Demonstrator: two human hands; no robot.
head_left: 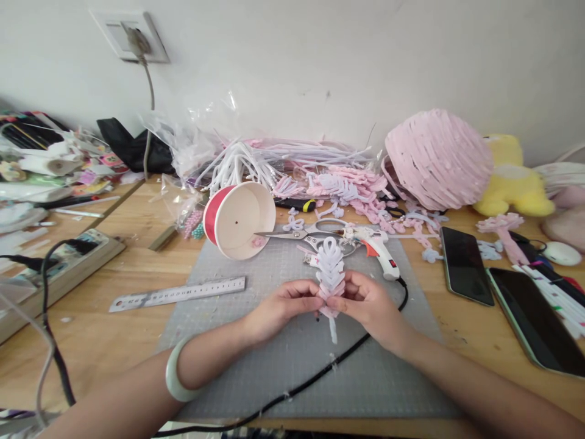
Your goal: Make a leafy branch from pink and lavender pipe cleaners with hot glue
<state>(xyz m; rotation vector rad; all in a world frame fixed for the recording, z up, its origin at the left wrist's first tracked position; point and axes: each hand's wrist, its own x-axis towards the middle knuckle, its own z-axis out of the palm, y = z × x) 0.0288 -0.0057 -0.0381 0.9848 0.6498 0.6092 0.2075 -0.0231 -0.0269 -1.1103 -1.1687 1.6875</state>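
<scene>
Between my two hands stands a leaf-shaped pipe-cleaner piece [329, 268], pale lilac at the top and pink lower down, with a short pale stem hanging below. My left hand [287, 308] pinches its lower left side between thumb and fingers. From the other side, my right hand [372, 305] grips its lower right edge the same way. Just behind the piece lie open metal scissors [299, 235] and a white glue gun [381, 247] with an orange trigger. A grey cutting mat [274, 366] spreads underneath.
A steel ruler [178, 294] lies at left, near a power strip [59, 274]. The tipped paper cup [240, 221], pink pipe-cleaner pile [347, 189] and wrapped pink ball [439, 160] are at the back. Two phones [466, 265] sit right. A black cord [315, 379] crosses the mat.
</scene>
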